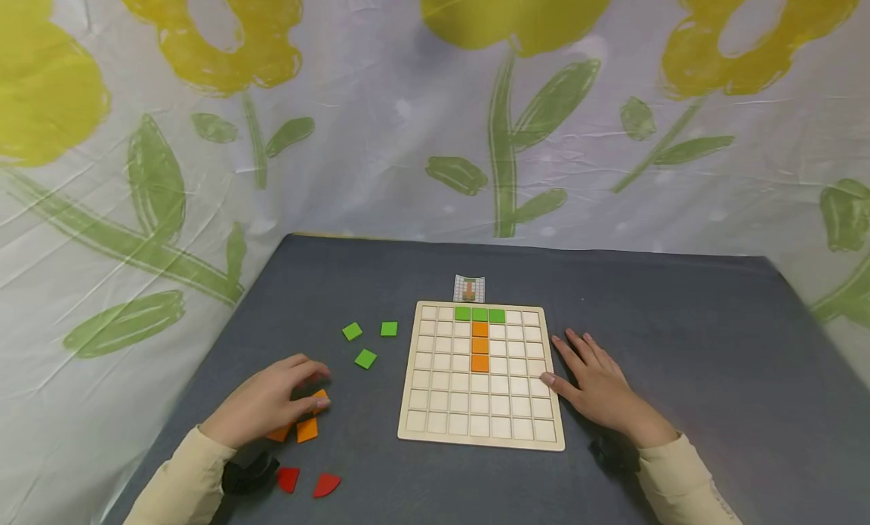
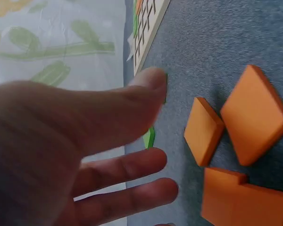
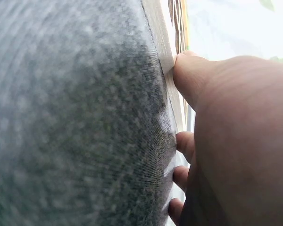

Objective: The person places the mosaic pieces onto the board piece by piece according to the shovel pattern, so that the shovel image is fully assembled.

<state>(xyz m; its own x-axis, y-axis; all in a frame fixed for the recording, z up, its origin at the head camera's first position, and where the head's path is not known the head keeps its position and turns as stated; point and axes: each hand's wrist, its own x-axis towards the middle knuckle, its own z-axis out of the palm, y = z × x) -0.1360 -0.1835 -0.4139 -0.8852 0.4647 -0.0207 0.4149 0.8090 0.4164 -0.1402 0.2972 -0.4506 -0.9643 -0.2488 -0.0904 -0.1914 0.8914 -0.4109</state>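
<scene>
My left hand (image 1: pixel 268 400) hovers over a small group of orange square tiles (image 1: pixel 307 430), thumb and fingers apart. In the left wrist view, the orange tiles (image 2: pixel 256 115) lie beside the fingertips, two of them overlapping, and nothing sits between thumb and fingers. A pale wooden grid board (image 1: pixel 481 443) lies in front of me. Three green tiles (image 1: pixel 479 314) fill part of its far row, with a column of three orange tiles (image 1: pixel 479 345) below the middle one. Along the board's right edge my right hand (image 1: pixel 601 385) rests with spread fingers, its thumb on the rim.
Three loose green tiles (image 1: pixel 365 359) lie left of the board. Nearer me are a red tile (image 1: pixel 288 480) and a rounded red piece (image 1: pixel 327 485). A small printed pattern card (image 1: pixel 469 288) touches the board's far edge. A flower-print cloth (image 1: pixel 381 162) hangs behind the dark table (image 1: pixel 652 306).
</scene>
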